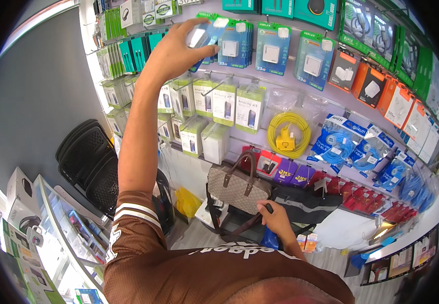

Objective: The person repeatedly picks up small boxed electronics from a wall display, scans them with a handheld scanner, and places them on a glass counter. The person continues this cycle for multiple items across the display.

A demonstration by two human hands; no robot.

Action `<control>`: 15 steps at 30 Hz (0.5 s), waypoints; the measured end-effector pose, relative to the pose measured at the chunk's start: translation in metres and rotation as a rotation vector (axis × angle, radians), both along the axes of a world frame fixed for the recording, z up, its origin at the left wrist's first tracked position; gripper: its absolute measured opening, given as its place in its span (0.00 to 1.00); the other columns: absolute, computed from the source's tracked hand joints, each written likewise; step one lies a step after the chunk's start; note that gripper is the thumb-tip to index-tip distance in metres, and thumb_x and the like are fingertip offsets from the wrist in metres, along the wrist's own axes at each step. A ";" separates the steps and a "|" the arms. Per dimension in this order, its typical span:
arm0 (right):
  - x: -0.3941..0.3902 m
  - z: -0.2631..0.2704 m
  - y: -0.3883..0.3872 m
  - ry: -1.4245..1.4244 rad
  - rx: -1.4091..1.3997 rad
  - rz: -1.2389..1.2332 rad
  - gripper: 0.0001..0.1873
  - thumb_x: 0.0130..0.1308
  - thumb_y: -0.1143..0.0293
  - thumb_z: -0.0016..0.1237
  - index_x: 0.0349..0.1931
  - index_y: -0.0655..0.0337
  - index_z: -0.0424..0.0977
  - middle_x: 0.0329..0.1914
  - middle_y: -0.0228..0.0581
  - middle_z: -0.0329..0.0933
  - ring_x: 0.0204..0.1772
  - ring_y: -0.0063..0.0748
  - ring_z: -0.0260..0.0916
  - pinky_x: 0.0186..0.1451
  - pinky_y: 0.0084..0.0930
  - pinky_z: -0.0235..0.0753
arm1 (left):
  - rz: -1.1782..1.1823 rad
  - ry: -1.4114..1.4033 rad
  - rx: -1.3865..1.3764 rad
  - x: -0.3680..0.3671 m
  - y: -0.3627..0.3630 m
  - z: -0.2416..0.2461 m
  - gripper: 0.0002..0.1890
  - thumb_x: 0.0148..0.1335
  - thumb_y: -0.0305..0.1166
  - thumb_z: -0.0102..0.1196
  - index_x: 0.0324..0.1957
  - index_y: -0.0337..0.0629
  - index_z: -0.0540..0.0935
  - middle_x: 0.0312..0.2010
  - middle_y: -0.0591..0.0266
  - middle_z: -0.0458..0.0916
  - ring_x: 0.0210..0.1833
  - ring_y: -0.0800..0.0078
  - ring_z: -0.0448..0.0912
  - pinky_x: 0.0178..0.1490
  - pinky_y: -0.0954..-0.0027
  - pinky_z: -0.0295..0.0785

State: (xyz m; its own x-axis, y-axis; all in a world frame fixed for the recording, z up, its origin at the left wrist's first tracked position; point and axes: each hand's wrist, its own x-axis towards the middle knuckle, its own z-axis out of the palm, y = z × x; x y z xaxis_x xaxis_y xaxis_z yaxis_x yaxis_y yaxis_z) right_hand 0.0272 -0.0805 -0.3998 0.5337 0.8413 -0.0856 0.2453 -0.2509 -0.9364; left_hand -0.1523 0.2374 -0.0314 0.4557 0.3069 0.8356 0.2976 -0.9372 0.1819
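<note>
My left hand (pixel 179 49) is raised to the upper display and grips a blue and green blister pack (pixel 211 32) with a white charger in it. The pack is tilted beside a row of matching charger packs (pixel 229 49) on hooks. Lower down, my right hand (pixel 278 218) is closed around a dark handle (pixel 269 208); its far end is hidden by the hand and arm. Just beyond that hand stands a patterned handbag (pixel 238 190) with brown handles. Something blue (pixel 269 238) shows below the right hand; I cannot tell what it is.
Boxed phone accessories (pixel 224 104) hang on hooks below the chargers. To the right are a coiled yellow cable (pixel 288 135) and bagged blue network cables (pixel 335 142). Stacked black chairs (pixel 86 159) stand at the left, near a lit glass counter (pixel 61 228). A yellow bag (pixel 187 202) lies low by the wall.
</note>
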 end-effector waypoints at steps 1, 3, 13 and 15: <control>0.001 0.000 -0.001 0.005 -0.008 -0.001 0.19 0.76 0.60 0.59 0.56 0.67 0.84 0.26 0.34 0.81 0.26 0.23 0.78 0.34 0.27 0.75 | -0.009 0.004 -0.024 0.004 0.000 0.000 0.42 0.60 0.52 0.72 0.75 0.52 0.76 0.66 0.43 0.81 0.70 0.49 0.78 0.73 0.53 0.72; 0.005 -0.002 -0.002 -0.001 0.007 0.046 0.19 0.77 0.60 0.59 0.58 0.65 0.83 0.24 0.33 0.79 0.26 0.22 0.77 0.35 0.27 0.75 | -0.026 0.023 -0.078 0.013 0.003 -0.005 0.42 0.61 0.53 0.72 0.75 0.52 0.75 0.67 0.41 0.79 0.71 0.47 0.77 0.73 0.52 0.72; -0.013 0.012 0.021 0.069 0.021 0.267 0.19 0.79 0.57 0.58 0.60 0.60 0.83 0.25 0.29 0.78 0.27 0.19 0.74 0.34 0.24 0.75 | 0.091 -0.169 0.081 0.102 0.048 -0.053 0.51 0.64 0.63 0.68 0.81 0.48 0.66 0.81 0.33 0.59 0.82 0.37 0.62 0.81 0.43 0.62; -0.012 0.007 0.024 0.074 0.057 0.303 0.18 0.79 0.57 0.58 0.59 0.60 0.83 0.26 0.28 0.78 0.27 0.19 0.74 0.34 0.24 0.75 | 0.025 -0.287 0.098 0.070 0.018 -0.072 0.42 0.68 0.56 0.67 0.76 0.43 0.72 0.79 0.40 0.65 0.80 0.41 0.66 0.81 0.46 0.61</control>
State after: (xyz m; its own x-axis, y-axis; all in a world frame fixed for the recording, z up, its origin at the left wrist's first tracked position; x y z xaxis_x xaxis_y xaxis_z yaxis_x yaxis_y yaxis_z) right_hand 0.0151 -0.0566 -0.3924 0.2520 0.9657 -0.0631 0.2314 -0.1234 -0.9650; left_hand -0.0819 0.2555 -0.1038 0.1903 0.2268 0.9552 0.2702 -0.9475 0.1711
